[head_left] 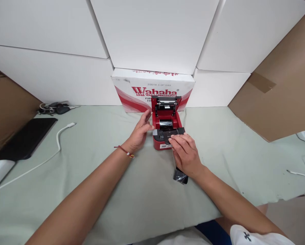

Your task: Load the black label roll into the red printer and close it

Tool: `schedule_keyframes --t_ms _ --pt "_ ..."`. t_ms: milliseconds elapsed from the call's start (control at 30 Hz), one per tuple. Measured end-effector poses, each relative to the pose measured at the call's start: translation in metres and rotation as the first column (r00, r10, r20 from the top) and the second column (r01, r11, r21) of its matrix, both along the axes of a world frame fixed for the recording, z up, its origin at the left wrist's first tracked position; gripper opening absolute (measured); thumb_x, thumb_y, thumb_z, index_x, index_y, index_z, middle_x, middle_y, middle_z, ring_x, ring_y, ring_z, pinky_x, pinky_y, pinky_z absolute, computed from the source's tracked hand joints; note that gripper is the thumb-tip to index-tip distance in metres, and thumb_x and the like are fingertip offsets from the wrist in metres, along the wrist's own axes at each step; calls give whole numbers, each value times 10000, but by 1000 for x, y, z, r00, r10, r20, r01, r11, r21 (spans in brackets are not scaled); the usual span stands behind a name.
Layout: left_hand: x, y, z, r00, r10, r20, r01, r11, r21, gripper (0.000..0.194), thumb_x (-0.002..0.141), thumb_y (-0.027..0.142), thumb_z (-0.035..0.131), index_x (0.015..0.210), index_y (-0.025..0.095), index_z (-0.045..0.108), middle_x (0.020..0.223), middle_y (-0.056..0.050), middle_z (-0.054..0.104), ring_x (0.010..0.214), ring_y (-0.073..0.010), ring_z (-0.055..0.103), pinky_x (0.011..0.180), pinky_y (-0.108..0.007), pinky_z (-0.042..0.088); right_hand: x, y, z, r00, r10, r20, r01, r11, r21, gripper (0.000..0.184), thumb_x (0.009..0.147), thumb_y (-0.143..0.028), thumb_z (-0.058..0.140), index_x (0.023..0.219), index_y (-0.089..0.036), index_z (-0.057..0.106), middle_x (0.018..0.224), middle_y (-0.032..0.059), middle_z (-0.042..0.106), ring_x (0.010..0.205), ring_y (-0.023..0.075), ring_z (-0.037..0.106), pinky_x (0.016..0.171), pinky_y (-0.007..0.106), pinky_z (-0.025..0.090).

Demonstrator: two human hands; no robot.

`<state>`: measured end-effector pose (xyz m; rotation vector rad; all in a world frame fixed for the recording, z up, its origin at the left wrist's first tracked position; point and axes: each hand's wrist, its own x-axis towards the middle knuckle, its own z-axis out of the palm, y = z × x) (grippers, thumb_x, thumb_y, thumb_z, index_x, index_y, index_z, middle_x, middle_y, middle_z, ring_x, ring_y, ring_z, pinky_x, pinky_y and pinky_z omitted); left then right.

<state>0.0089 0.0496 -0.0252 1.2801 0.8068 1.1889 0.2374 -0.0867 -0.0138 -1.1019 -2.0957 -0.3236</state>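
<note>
Right hand (186,153) pinching black piece (176,132); left hand (140,133) spread beside red case (157,144), roll (165,124) inside.

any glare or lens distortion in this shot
Head view: glints on the shiny roll inside the red device and on the black piece below the right hand; also head view: the cardboard at right looks stretched, wide-angle style.
</note>
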Motion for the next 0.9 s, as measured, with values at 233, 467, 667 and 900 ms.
schedule_keyframes --t_ms 233,467,667,900 --pt "7 38 61 981 192 -20 -190 979 75 571 1012 605 596 1463 269 694 1722 -68 607 1710 -301 426 1438 -524 279 -3 -1 -2 1000 -10 -8 10 1000 0 646 1033 -58 527 1640 -275 576 1472 95 783 1381 259 701 1306 534 502" --pt "1 -12 65 978 141 -152 -104 968 228 660 1077 762 461 1176 239 851 1396 -101 823 1460 -339 677 1331 -566 457 -3 -2 -1 999 12 -41 -12 1000 -8 661 1040 -47 515 1660 -273 557 1475 87 786 1385 246 701 1313 520 499" --pt "-5 -42 37 938 230 -261 -112 909 401 672 1100 750 437 962 271 886 1218 -84 885 1323 -329 759 1302 -593 476 -3 -3 1 1000 -14 -17 14 1000 2 597 1052 -71 517 1607 -266 617 1447 89 798 1372 241 710 1292 501 522" --pt "-1 -37 28 910 277 -309 -100 869 485 501 1080 652 540 943 286 853 1132 -85 878 1238 -341 760 1220 -603 500 -4 -2 2 998 15 -53 -14 1000 20 646 1029 -39 538 1641 -246 562 1425 99 807 1350 242 720 1285 491 520"
